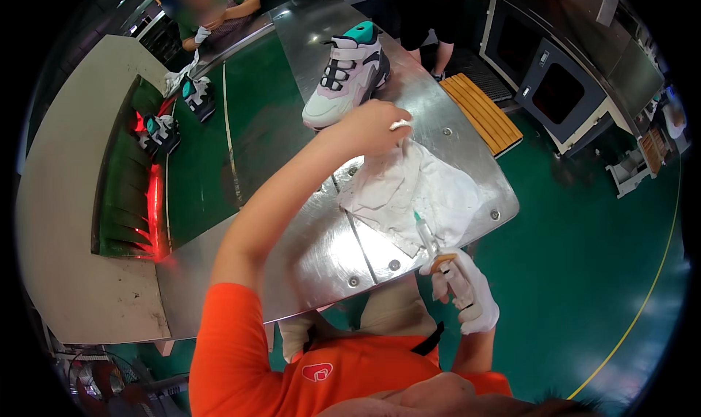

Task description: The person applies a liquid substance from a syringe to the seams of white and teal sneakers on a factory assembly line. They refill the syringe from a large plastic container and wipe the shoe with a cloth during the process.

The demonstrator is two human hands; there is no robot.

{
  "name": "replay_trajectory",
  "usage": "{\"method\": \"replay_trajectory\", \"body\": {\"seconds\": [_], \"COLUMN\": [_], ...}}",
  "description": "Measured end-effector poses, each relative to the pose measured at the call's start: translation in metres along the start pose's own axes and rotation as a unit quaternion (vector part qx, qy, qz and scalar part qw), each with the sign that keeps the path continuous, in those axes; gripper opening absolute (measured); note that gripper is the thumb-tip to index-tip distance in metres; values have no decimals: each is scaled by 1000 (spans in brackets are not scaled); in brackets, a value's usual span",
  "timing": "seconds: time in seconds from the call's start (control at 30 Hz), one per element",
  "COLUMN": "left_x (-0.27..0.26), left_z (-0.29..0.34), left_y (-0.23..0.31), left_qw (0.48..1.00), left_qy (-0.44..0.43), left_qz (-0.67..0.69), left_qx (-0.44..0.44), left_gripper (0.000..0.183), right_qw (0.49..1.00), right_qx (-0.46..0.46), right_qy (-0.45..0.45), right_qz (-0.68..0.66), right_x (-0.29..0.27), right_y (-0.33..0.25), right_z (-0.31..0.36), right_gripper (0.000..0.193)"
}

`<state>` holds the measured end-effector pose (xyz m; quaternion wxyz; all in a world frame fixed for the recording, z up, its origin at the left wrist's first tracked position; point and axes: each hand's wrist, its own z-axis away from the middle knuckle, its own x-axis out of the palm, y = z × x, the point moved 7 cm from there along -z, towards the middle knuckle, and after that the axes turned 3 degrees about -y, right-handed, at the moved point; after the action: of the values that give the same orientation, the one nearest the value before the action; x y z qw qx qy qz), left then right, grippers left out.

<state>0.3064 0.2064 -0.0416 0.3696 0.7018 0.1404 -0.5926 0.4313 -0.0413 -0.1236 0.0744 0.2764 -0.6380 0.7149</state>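
Note:
My left hand (378, 128), bare with a white band on one finger, reaches across the metal table. Its curled fingers grip the upper edge of a crumpled white cloth (445, 190), though the fingertips are partly hidden. In a white glove, my right hand (467, 289) is closed around a clear syringe (426, 233) at the table's near edge. The syringe has a green tip, which points up over the cloth. Just beyond my left hand stands a pale pink and white sneaker (342, 81) with black laces and a teal lining.
Left of the metal table (292, 278) runs a green conveyor belt (197, 172). Two more sneakers, one (197, 98) farther along and another (162, 132) by a red-lit tunnel opening, sit on it. Two other people are at the far side. A wooden slatted platform (482, 114) lies right.

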Motion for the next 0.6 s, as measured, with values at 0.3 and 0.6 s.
{"method": "replay_trajectory", "body": {"seconds": [0.3,0.6], "left_x": [66,76], "left_z": [-38,-22], "left_y": [49,54], "left_qw": [976,979], "left_qy": [-215,-178], "left_qz": [17,-49], "left_qx": [41,89], "left_gripper": [31,26], "right_qw": [972,968], "right_qx": [-150,-159], "right_qy": [82,78], "right_qz": [-162,-180], "right_x": [-37,-43], "right_y": [-19,-21], "right_z": [-13,-31], "right_gripper": [103,116]}}
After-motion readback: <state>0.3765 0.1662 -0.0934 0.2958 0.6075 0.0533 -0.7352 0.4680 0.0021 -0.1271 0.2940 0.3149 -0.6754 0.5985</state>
